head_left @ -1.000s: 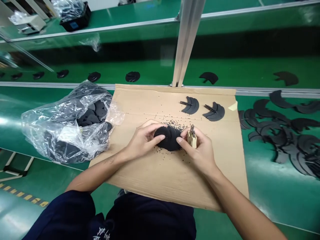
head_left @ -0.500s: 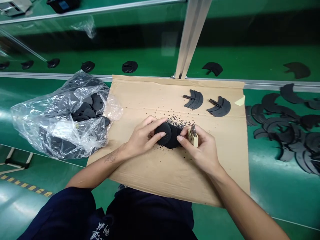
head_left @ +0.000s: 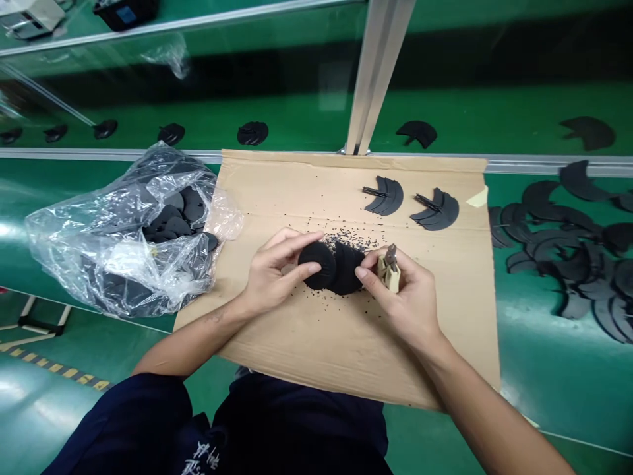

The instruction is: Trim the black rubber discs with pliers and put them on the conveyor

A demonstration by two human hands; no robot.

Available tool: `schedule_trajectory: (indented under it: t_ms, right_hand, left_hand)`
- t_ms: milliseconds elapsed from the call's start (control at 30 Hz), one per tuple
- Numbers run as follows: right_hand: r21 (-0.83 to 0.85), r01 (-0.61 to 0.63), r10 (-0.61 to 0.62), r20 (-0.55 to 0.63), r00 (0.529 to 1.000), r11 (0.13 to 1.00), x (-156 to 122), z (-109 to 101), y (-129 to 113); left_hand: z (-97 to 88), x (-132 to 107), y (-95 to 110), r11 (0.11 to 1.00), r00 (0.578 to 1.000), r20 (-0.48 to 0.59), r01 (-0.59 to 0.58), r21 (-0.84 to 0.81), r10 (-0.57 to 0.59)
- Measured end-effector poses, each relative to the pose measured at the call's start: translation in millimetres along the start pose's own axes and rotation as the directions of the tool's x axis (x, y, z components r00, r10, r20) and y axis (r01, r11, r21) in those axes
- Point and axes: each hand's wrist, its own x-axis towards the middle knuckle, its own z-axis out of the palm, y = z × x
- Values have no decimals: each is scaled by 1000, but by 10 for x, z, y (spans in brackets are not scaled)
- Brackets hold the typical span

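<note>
Black rubber-like discs (head_left: 326, 266) lie on a cardboard sheet (head_left: 356, 356), held by the spread fingers of the left hand (head_left: 279, 270), while the right hand (head_left: 408, 297) pinches a small beige-handled tool (head_left: 389, 270) against them; a slip of its metal tip could gouge them, and loose black crumbs (head_left: 346, 241) could catch between the layers.

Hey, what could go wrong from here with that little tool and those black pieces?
The small tool in the right hand has its metal tip close to the fingers, so a slip might nick them. The black pieces held by the left hand could also pick up the loose black crumbs scattered on the cardboard.
</note>
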Motion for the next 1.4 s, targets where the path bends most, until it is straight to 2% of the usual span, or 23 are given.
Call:
schedule_trajectory:
  t_ms: [67,233,600,700,800,900,967,1067,1167,1233,1300,1400]
  right_hand:
    - [4,-18,18,9,1000,1000,13,-12,11]
    - [3,20,-20,49,999,1000,6,7,12]
    - [4,42,-42,44,998,999,-20,48,0]
    - [-2,59,-59,34,998,998,-24,48,-3]
    - [-7,92,-92,22,996,996,-28,52,7]
    - [-32,153,-153,21,988,988,-33,51,37]
    - [-74,200,-200,10,980,977,-36,41,58]
    - [-162,275,-278,0,961,948,-36,17,72]
    - [-218,356,-348,76,934,909,-27,5,63]
    - [-221,404,-377,155,913,888,-20,10,61]
    - [-211,443,-402,211,891,871,-17,17,72]
    - [-186,514,-475,218,853,838,-18,16,112]
  left_hand:
    - [-7,8,-2,997,999,-5,52,-49,-52]
    - [38,20,-3,998,998,63,-23,65,19]
    - [61,-6,-22,987,997,73,-19,159,7]
    - [84,-19,-41,991,994,74,74,109,-82]
    - [107,-25,-82,967,964,140,240,-80,-227]
    - [95,-7,-96,919,938,216,318,-233,-270]
    - [66,12,-71,939,951,198,277,-206,-237]
    - [25,21,-3,996,978,193,90,-24,-84]
    - [32,-16,43,976,952,287,-152,154,103]
    - [59,-53,47,938,925,343,-254,237,164]
    - [83,-75,39,912,916,352,-300,279,194]
    - [91,-59,29,938,942,253,-275,212,219]
